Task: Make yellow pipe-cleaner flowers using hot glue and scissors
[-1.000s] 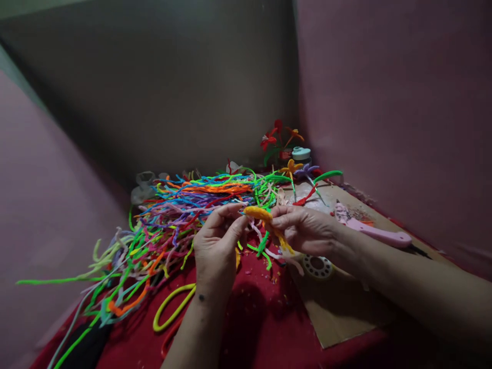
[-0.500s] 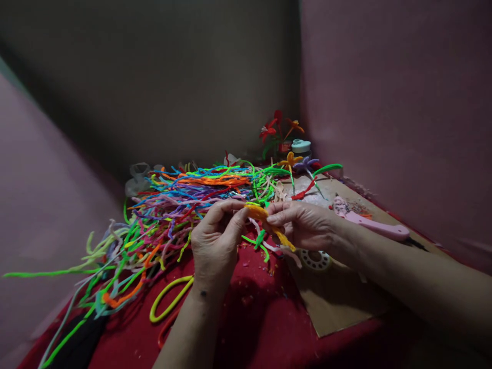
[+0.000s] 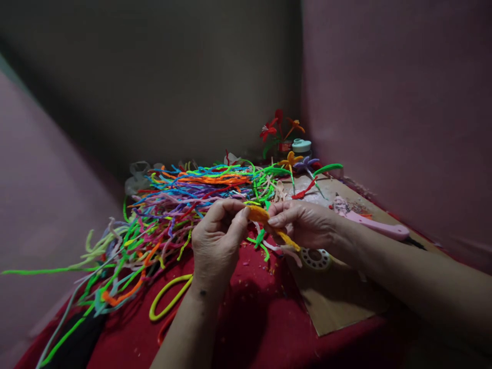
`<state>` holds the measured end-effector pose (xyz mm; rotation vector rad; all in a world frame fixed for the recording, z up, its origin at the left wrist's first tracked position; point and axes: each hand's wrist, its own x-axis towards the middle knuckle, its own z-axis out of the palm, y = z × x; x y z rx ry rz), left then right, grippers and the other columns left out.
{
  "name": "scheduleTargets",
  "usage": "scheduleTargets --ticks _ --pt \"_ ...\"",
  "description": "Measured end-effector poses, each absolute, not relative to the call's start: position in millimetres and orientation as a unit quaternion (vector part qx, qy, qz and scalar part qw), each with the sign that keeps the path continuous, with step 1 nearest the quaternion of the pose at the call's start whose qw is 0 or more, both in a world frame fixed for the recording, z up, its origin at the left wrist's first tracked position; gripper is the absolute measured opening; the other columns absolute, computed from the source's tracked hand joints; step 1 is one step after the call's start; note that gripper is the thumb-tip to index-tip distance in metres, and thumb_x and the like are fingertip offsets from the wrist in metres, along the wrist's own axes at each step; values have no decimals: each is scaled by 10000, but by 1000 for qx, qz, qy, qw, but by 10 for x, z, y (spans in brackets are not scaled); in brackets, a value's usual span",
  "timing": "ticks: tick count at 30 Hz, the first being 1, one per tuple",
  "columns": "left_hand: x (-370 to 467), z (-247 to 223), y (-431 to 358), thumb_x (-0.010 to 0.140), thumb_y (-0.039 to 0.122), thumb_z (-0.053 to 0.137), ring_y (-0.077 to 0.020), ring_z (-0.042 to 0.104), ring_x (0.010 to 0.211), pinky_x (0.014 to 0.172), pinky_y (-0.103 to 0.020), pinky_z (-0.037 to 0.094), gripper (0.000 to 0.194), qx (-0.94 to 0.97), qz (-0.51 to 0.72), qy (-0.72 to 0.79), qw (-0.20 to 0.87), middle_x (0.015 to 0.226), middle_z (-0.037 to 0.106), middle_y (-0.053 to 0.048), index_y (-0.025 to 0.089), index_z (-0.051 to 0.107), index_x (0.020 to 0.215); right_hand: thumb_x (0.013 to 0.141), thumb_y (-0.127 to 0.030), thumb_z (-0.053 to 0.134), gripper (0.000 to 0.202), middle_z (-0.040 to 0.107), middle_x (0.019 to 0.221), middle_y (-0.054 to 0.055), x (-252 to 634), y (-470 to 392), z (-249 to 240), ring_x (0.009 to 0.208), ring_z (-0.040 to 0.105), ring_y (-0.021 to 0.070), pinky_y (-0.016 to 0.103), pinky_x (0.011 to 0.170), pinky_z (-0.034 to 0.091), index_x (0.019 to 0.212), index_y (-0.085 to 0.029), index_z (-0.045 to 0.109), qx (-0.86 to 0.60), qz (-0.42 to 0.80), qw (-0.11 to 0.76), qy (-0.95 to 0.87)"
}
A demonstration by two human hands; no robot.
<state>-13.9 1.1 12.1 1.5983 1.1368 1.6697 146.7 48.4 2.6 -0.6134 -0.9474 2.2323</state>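
Between my two hands is a yellow-orange pipe cleaner [image 3: 258, 214], bent into a flat petal-like shape, with its loose end hanging down to the right. My left hand [image 3: 220, 233] is closed, pinching the left end between thumb and forefinger. At the other end my right hand [image 3: 295, 221] pinches it too, its remaining fingers curled and partly hidden. Just below lies a green pipe cleaner piece [image 3: 260, 238] with a pale pink one [image 3: 294, 254] beside it. A big heap of colourful pipe cleaners [image 3: 192, 192] spreads behind and left of my left hand.
A pink glue gun [image 3: 376, 224] rests on the cardboard [image 3: 346, 302] at right, near a white tape roll [image 3: 315, 259]. Behind stand pipe cleaner flowers [image 3: 291, 160] and a jar with a light-blue lid [image 3: 302, 145]. Red cloth [image 3: 246, 318] covers the table; walls close in behind.
Both hands keep their pinch on the yellow-orange pipe cleaner. Its loose end has shifted slightly to the right, and little else differs.
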Motion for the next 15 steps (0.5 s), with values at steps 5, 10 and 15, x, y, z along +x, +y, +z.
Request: scheduleTargets --ticks 5,10,15 --pt "-132 128 10 764 217 646 -36 410 449 414 -154 335 56 596 618 430 280 586 527 49 174 609 764 534 -46 697 111 569 473 -23 1472 489 19 405 439 39 180 443 314 521 -123 618 -230 845 313 -366" --pt "-121 130 3 769 200 633 -30 399 445 411 -145 330 56 596 618 429 283 583 527 56 176 592 738 538 -18 688 132 583 482 -28 1467 488 13 407 443 33 175 434 292 542 -124 610 -240 840 326 -362" --pt "-133 109 20 771 186 625 -34 435 471 422 -138 337 46 605 608 439 268 598 546 54 176 591 743 550 -5 683 150 625 520 -18 1458 494 2 396 493 56 184 427 343 618 -123 619 -255 832 329 -368"
